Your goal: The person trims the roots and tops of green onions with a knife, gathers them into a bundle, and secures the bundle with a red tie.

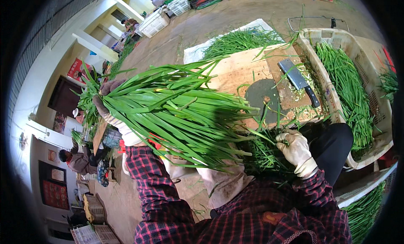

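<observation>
My left hand [106,96], in a dark-fingered glove with a white cuff, is closed round a thick bunch of garlic chives [168,105]. The long flat leaves fan out to the right, their cut ends over the wooden board [235,77]. Low on the right, my right hand [295,150], in a white glove, pinches a thin green stalk [263,136] at those ends. Loose green trimmings [267,156] lie in a heap under it. A cleaver [293,75] with a black handle rests on the board among pale chopped bits, beside a dark grey round patch [261,94].
At the right stands a white plastic crate [336,98] filled with chives; another crate [357,197] is below it. More chives [240,42] lie on a white sheet [195,53] beyond the board. My dark-trousered knee [336,145] is beside the crate. Other people [80,162] sit at the left.
</observation>
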### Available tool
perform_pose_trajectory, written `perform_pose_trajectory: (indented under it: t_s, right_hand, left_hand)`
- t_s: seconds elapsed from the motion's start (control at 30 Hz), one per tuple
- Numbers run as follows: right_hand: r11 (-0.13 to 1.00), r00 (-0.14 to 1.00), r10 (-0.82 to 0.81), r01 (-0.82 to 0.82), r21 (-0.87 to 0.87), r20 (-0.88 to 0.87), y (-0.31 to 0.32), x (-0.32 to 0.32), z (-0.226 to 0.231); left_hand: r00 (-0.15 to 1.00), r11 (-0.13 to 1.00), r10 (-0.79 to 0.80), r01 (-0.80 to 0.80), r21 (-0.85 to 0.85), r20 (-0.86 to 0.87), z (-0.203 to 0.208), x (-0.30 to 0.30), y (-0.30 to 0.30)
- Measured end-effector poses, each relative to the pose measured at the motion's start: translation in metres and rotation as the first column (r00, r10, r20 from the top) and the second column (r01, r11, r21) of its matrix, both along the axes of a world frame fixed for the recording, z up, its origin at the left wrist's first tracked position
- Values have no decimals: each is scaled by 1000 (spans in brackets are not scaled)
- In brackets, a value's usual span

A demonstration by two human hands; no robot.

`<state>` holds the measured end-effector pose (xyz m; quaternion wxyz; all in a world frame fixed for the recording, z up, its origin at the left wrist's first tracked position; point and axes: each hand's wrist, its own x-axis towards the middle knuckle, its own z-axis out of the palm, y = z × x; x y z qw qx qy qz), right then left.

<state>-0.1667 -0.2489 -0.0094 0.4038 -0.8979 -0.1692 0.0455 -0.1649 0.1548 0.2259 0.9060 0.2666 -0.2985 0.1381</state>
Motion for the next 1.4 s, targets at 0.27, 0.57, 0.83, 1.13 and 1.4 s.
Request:
perform_pose_trajectory:
  t_s: [0.27, 0.57, 0.83, 1.13, 1.4]
  right_hand:
    - [803, 986, 156, -97, 589, -50, 81, 56, 77]
    - [937, 987, -163, 158, 312, -11, 31, 36, -12]
    - [910, 993, -85, 110, -399, 79, 0, 21, 9]
    - [785, 874, 88, -356, 507, 478, 137, 21, 119]
    - [930, 907, 320, -356, 95, 273, 51, -9, 50]
  left_hand:
    - [995, 993, 78, -72, 97, -61, -15, -1, -11]
    - [986, 988, 150, -147, 37, -76, -28, -12, -41]
    - [962, 963, 258, -248, 103, -93, -27, -10, -51]
    - [890, 889, 427, -380, 256, -162, -40, -19, -65]
    - [961, 929, 275, -266, 257, -1, -59, -52, -20]
